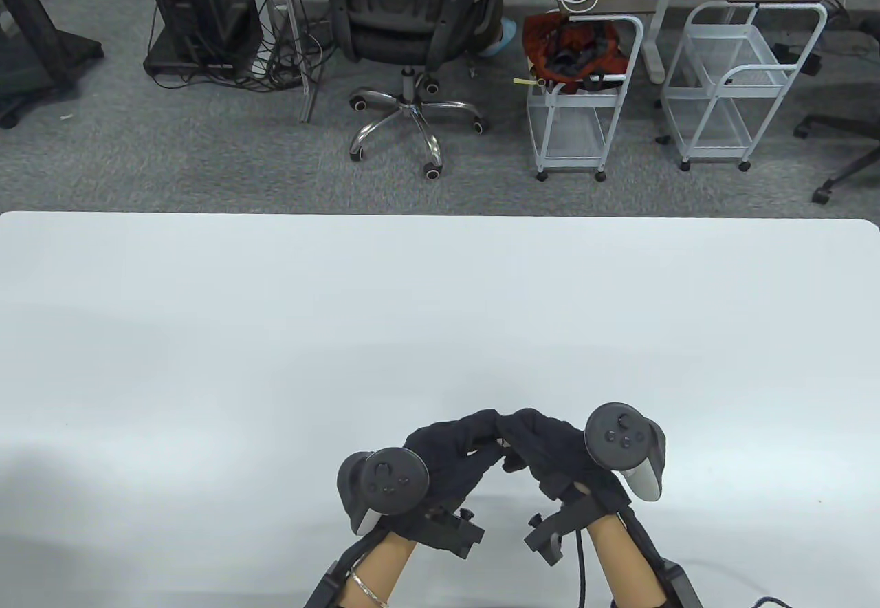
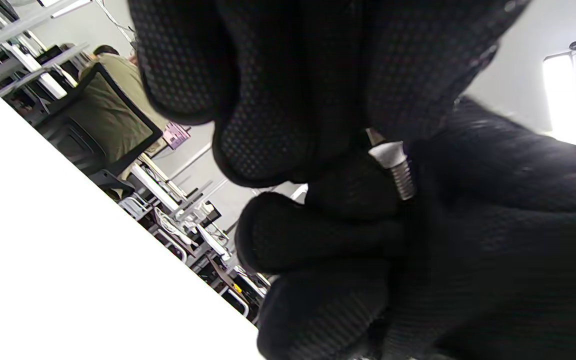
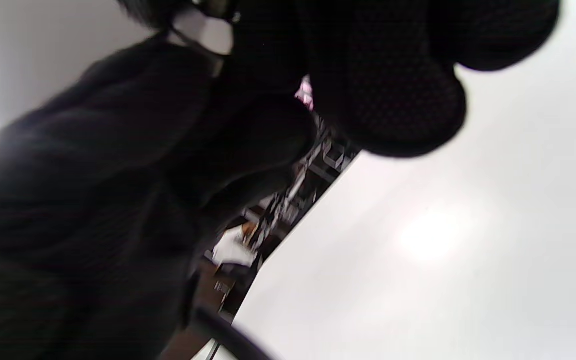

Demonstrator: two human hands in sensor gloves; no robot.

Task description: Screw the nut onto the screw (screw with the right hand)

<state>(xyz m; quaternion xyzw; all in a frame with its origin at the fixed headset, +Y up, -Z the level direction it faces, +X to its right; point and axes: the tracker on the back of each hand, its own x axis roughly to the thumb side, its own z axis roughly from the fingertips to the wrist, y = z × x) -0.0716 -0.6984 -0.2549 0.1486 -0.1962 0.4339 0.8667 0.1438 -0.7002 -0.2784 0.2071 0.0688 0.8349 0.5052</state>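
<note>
The left hand (image 1: 447, 460) pinches the screw (image 2: 397, 170) between its gloved fingers (image 2: 268, 100), and there it is in the left wrist view: a silver screw with a flared head and a threaded shaft, tilted, head up toward the fingertips, shaft running down into the dark fabric of the gloves. The right hand (image 1: 550, 453) is curled in tight against it, fingertips meeting the left's above the table (image 1: 440, 305). What the right fingers are gripping cannot be told; the lower end of the screw disappears among them, and the nut is hidden from all three views.

From above, both hands sit low and central, close to the near edge of the white table, knuckles arched toward each other. Each carries a tracker on its back, the left tracker (image 1: 388, 481) dark and round, the right tracker (image 1: 622, 439) with a pale grip hanging off its outer side. Bare forearms come in from the bottom, a thin bracelet (image 1: 364, 587) on the left wrist.

The right wrist view is blurred: black glove filling the left side and top, bright tabletop on the right.

Beyond the far table edge, grey carpet, a black office chair (image 1: 412, 23) on a chrome base, and two white wire carts (image 1: 584, 120), one holding a red bundle (image 1: 574, 51).
</note>
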